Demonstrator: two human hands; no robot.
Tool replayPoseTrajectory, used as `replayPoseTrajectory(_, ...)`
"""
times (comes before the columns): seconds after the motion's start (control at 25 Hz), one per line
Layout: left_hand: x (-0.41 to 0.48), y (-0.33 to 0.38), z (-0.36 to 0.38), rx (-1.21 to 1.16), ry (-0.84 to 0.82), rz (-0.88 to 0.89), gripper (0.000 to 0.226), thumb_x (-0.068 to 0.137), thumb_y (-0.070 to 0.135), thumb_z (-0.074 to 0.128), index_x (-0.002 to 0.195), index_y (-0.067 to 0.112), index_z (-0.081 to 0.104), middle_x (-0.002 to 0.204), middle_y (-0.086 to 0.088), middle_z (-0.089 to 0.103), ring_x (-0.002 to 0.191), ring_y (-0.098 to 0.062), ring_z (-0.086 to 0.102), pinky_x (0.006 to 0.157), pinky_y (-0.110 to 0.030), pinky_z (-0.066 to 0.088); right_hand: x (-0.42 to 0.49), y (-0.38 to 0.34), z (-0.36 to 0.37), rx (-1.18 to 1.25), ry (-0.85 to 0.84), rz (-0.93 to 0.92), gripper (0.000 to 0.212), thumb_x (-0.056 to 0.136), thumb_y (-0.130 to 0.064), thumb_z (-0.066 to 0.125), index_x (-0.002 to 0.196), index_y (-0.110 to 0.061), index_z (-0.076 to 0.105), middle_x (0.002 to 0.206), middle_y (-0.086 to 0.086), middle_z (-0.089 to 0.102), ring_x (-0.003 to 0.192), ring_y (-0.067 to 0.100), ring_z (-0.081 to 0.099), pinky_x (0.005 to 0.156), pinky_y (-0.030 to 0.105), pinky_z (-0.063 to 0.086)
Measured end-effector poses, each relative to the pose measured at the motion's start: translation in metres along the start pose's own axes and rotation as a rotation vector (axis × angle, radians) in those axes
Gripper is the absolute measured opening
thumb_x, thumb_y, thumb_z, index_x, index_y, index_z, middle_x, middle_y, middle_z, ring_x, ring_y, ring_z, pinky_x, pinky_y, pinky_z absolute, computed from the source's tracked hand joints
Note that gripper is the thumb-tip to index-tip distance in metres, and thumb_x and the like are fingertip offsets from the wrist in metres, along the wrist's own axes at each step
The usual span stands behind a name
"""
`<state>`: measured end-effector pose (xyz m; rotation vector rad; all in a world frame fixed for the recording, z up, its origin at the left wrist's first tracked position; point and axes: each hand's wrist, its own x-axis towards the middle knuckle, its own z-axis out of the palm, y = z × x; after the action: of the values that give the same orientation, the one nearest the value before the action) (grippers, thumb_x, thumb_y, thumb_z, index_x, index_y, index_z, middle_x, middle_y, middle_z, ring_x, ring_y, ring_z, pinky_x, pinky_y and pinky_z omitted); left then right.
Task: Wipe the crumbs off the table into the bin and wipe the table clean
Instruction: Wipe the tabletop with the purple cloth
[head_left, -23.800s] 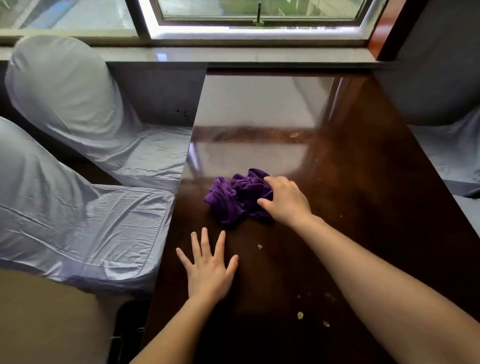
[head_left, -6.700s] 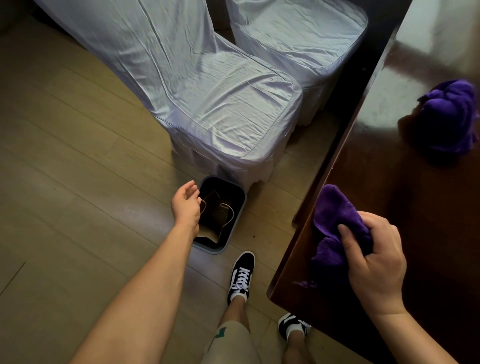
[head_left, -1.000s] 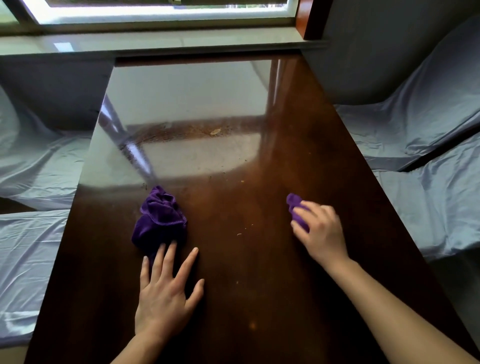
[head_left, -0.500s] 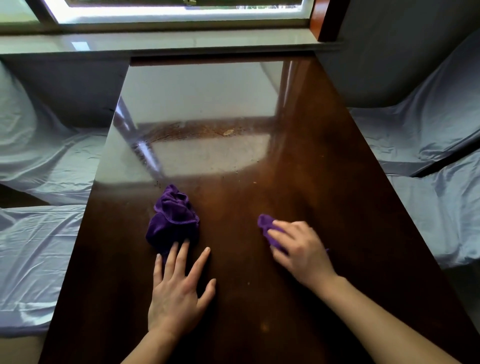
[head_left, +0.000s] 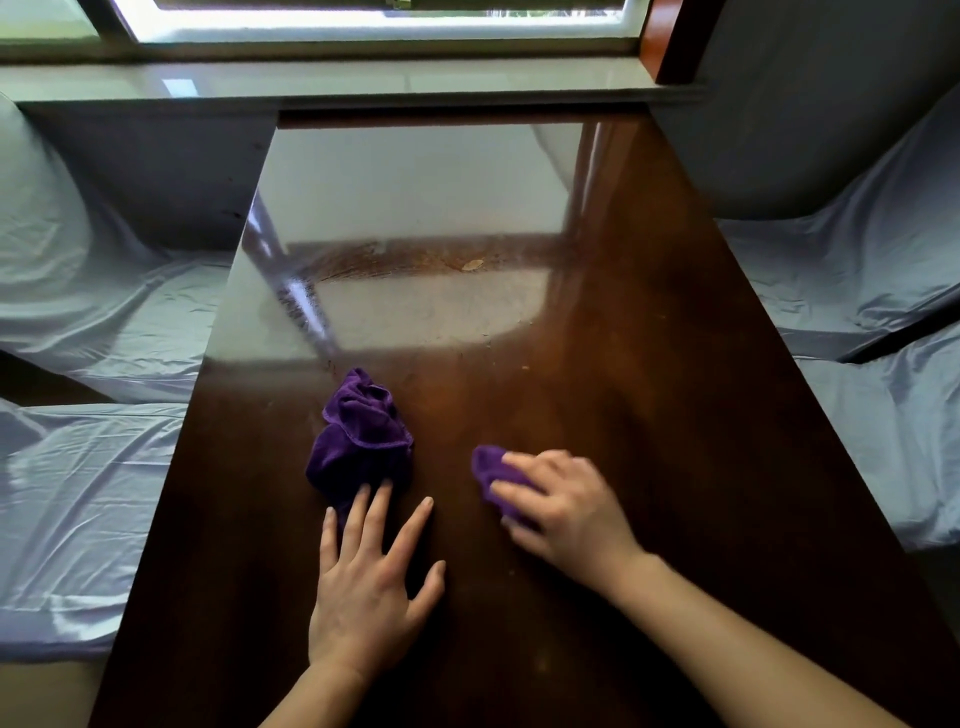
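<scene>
The dark glossy table (head_left: 649, 415) runs from the near edge to the window sill (head_left: 332, 85), its far half bare apart from a few crumbs (head_left: 471, 265); covered chairs (head_left: 78, 467) flank both long edges. The left hand (head_left: 371, 587) lies flat, fingers spread, fingertips touching a bunched purple cloth (head_left: 361, 439). Just right, the right hand (head_left: 563, 506) curls over a second purple cloth (head_left: 493, 470), pressing it onto the tabletop

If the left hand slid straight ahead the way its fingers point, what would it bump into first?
The crumpled purple cloth. The left hand lies flat on the table and its longer fingertips already reach the cloth's near edge, perhaps touching it.
</scene>
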<state>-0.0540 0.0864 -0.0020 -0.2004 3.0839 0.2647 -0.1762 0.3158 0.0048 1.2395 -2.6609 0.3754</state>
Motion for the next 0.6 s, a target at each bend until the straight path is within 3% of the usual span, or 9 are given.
replayPoseTrajectory(0.08, 0.0, 0.0, 0.001, -0.007, 0.0, -0.009, 0.068, 0.084, 0.064, 0.043, 0.147, 0.043, 0.031, 0.16, -0.007, 0.024, 0.15, -0.024, 0.01, 0.119, -0.055, 0.011, 0.02, 0.038, -0.005, -0.09, 0.049, 0.265, 0.032, 0.081, -0.04, 0.067, 0.11, -0.027, 0.071, 0.124, 0.003, 0.067, 0.095, 0.034, 0.063, 0.074, 0.039, 0.049)
replayPoseTrajectory(0.2, 0.0, -0.001, 0.003, -0.02, 0.007, -0.001, 0.068, 0.084, 0.064, 0.045, 0.147, 0.042, 0.031, 0.16, -0.006, 0.023, 0.15, -0.023, 0.009, 0.119, -0.056, 0.012, 0.064, 0.082, -0.004, -0.09, 0.062, 0.715, 0.033, 0.088, -0.038, 0.065, 0.117, -0.022, 0.068, 0.128, 0.007, 0.063, 0.105, 0.039, 0.055, 0.086, 0.043, 0.045)
replayPoseTrajectory(0.32, 0.0, -0.002, 0.004, -0.029, 0.008, -0.002, 0.069, 0.083, 0.064, 0.047, 0.146, 0.042, 0.033, 0.161, -0.006, 0.023, 0.15, -0.023, 0.01, 0.118, -0.056, 0.014, 0.116, 0.095, 0.005, -0.035, 0.078, 0.915, 0.033, 0.094, -0.038, 0.056, 0.118, -0.019, 0.065, 0.129, 0.011, 0.061, 0.11, 0.039, 0.05, 0.094, 0.043, 0.04)
replayPoseTrajectory(0.44, 0.001, -0.002, 0.004, -0.038, 0.013, 0.001, 0.068, 0.081, 0.063, 0.049, 0.145, 0.041, 0.036, 0.16, -0.007, 0.026, 0.15, -0.024, 0.013, 0.117, -0.056, 0.017, 0.16, 0.067, 0.017, 0.02, 0.008, 0.766, 0.031, 0.093, -0.037, 0.054, 0.112, -0.018, 0.068, 0.129, 0.007, 0.062, 0.11, 0.037, 0.05, 0.093, 0.039, 0.039)
replayPoseTrajectory(0.6, 0.001, -0.002, 0.002, -0.031, 0.007, 0.003, 0.069, 0.081, 0.063, 0.05, 0.145, 0.042, 0.036, 0.16, -0.006, 0.024, 0.15, -0.023, 0.013, 0.117, -0.056, 0.017, 0.165, 0.0, 0.027, 0.035, -0.201, 0.13, 0.032, 0.085, -0.038, 0.059, 0.109, -0.019, 0.07, 0.131, 0.003, 0.062, 0.108, 0.035, 0.052, 0.088, 0.04, 0.043)
